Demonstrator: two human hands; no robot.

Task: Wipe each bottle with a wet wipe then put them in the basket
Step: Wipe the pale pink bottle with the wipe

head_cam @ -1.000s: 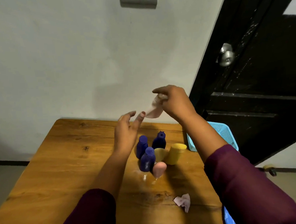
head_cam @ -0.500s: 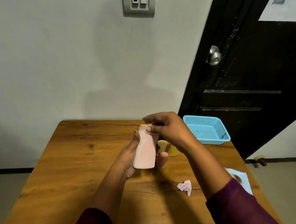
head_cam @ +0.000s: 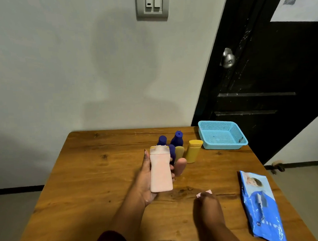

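Right hand (head_cam: 207,203) rested on the crumpled wipe (head_cam: 204,193) on the near table (head_cam: 84,179); grip could not be determined. Left hand (head_cam: 146,178) was wrapped round the pink bottle (head_cam: 161,171). Beyond it, remaining bottles (head_cam: 193,151) stood clustered. Basket (head_cam: 221,135) sat far right.

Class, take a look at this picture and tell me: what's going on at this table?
A person's left hand holds a pale pink bottle above the wooden table. The right hand is down on a crumpled pink wipe; whether it grips it is unclear. Blue bottles, yellow bottles and a small pink bottle stand clustered behind. The blue basket holds no bottle yet, and a pack of wipes lies at the right.
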